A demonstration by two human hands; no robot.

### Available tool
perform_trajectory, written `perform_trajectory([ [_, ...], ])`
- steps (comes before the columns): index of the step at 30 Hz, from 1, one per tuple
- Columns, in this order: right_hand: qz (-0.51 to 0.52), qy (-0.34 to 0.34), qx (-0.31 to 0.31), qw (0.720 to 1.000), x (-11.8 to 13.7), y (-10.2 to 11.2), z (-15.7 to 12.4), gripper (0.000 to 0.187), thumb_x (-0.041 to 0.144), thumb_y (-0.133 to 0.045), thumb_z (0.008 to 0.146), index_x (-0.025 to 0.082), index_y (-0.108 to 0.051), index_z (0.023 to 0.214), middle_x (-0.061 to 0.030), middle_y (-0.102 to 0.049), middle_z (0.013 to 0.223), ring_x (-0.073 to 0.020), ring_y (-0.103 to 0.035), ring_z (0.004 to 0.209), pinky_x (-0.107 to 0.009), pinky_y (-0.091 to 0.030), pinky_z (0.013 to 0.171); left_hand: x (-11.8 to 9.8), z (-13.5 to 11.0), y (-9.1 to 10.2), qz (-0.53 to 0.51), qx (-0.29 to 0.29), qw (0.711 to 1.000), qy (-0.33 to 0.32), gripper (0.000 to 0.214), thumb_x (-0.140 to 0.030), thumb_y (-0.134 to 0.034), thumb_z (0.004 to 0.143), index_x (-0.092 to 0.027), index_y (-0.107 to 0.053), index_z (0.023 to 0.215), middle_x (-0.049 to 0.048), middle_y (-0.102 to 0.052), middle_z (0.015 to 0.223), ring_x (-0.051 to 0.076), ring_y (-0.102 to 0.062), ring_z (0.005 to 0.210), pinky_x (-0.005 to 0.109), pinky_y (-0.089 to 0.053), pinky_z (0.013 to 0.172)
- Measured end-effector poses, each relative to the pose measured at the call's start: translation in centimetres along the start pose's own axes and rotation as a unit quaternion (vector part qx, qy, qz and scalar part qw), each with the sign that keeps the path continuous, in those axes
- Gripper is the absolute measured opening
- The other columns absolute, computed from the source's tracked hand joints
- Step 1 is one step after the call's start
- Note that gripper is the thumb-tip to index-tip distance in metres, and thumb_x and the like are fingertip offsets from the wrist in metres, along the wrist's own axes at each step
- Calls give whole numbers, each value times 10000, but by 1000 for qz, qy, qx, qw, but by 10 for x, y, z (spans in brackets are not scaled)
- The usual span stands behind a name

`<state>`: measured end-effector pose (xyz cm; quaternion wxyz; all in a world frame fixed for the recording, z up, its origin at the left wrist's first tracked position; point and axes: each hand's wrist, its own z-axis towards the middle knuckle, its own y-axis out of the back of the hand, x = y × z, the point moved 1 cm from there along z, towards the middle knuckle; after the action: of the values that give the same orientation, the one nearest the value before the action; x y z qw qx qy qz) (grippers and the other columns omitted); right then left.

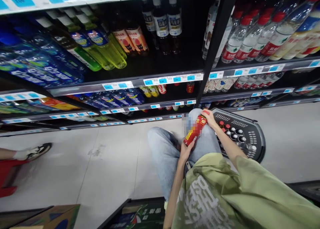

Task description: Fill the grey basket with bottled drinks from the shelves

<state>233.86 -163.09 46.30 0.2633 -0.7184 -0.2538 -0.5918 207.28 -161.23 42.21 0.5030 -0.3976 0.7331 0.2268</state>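
Observation:
A red drink bottle with yellow print lies slanted above my knees, held between both hands; a blurred patch covers part of it. My left hand is closed around its lower end. At the other end, my right hand wraps over the top, so I cannot make out the cap clearly. Just right of my legs stands a black shopping basket on the floor. Several bottles with black, red and white caps stand in it, and a clear one lies near its side.
Drink shelves with price tags run across the front, holding yellow-green bottles, dark bottles and red-capped bottles. At left, another person's shoe is beside a red object. Cartons stand behind me.

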Motion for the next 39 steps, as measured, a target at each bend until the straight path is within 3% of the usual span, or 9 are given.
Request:
perform_trajectory([
  [2,-3,12,-1,1000,-1,0,1,452,580,-792,770,229,-527,664,44,-472,554,-90,-379,394,-247,-217,304,0,1,-1,39,-28,998,-46,636,-500,-934,624,-190,-631,1090,52,-774,984,217,-732,880,355,-591,847],
  [4,-8,19,-1,1000,0,-1,1,436,565,-777,782,227,-529,661,46,-469,558,-89,-387,402,-242,-227,310,0,3,-1,75,-51,994,-65,696,-443,-942,616,-197,-591,1164,67,-774,1044,228,-745,933,385,-590,914],
  [11,-7,8,-2,1000,5,-4,-2,439,572,-765,786,229,-518,668,47,-483,555,-88,-393,389,-235,-224,296,6,8,1,152,-96,977,-114,664,-277,-854,676,-213,-548,1262,75,-767,1094,248,-761,960,393,-607,910],
  [19,-17,6,-10,1000,8,-5,-2,452,584,-779,778,230,-518,671,42,-503,539,-94,-406,376,-238,-225,279,6,8,4,207,-118,945,-225,631,-111,-730,705,-218,-581,1309,106,-700,1268,291,-693,1209,455,-549,1096],
  [31,-17,4,17,1000,-1,0,1,416,566,-781,790,227,-554,709,49,-504,561,-82,-383,362,-236,-224,270,0,8,6,207,-121,944,-228,565,-289,-827,733,-228,-647,1265,89,-754,1223,276,-738,1119,443,-594,1039],
  [39,0,-15,10,1000,3,1,1,427,572,-788,767,232,-538,697,49,-475,537,-91,-368,367,-253,-197,284,-7,1,5,187,-72,968,-153,671,-421,-891,655,-209,-685,1258,74,-812,1104,266,-781,974,426,-628,955],
])
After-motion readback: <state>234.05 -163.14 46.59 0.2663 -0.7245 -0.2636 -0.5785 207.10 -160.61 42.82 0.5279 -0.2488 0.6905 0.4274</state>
